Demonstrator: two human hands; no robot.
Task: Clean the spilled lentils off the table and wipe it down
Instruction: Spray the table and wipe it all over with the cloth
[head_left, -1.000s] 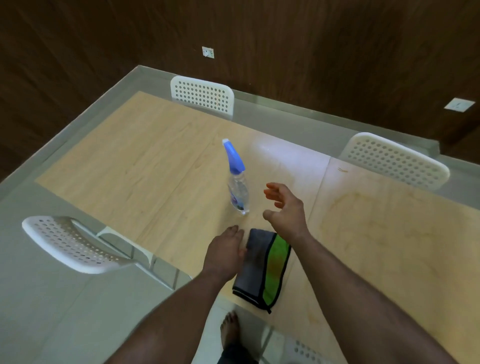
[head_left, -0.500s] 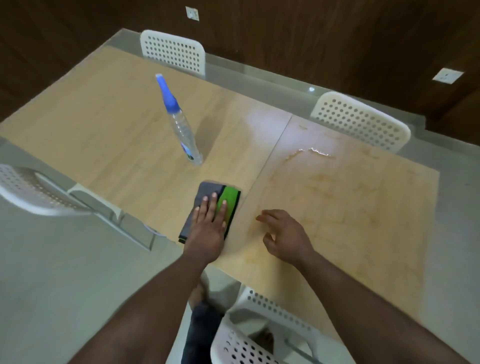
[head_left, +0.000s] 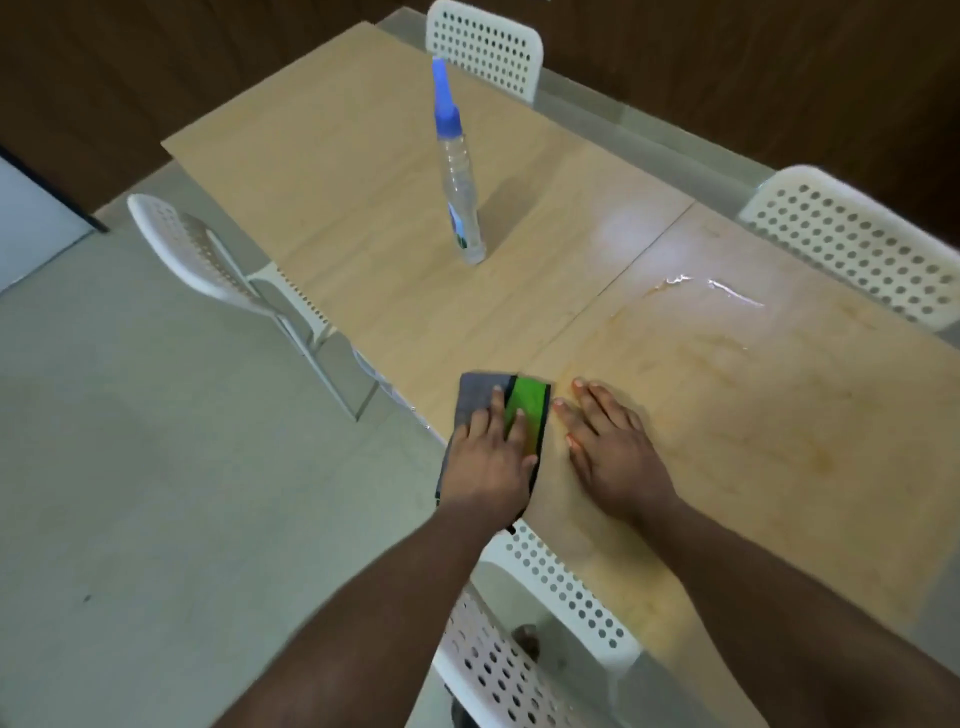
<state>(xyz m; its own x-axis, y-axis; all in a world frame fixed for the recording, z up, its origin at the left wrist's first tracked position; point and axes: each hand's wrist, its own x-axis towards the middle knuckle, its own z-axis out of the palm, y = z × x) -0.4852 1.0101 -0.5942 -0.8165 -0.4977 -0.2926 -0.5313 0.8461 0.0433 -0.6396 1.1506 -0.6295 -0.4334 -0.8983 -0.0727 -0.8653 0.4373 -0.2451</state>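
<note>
A folded grey and green cloth (head_left: 480, 395) lies at the near edge of the light wooden table (head_left: 363, 171). My left hand (head_left: 491, 457) presses flat on the cloth with straight fingers. Just right of the cloth, my right hand (head_left: 613, 452) rests flat on the bare tabletop, fingers spread. A clear spray bottle with a blue nozzle (head_left: 457, 176) stands upright further back on the left half. A wet streak (head_left: 711, 286) glistens on the right half, which carries faint orange stains. No lentils are visible.
White perforated chairs surround the table: one at the far end (head_left: 485, 49), one at the far right (head_left: 857, 244), one at the left (head_left: 192, 249), and one right below my arms (head_left: 524, 649). Pale floor lies to the left.
My left hand went from the cloth's edge onto its top and stays pressed there. My right hand dropped to the table and moved close beside the cloth. The camera view swung right and down.
</note>
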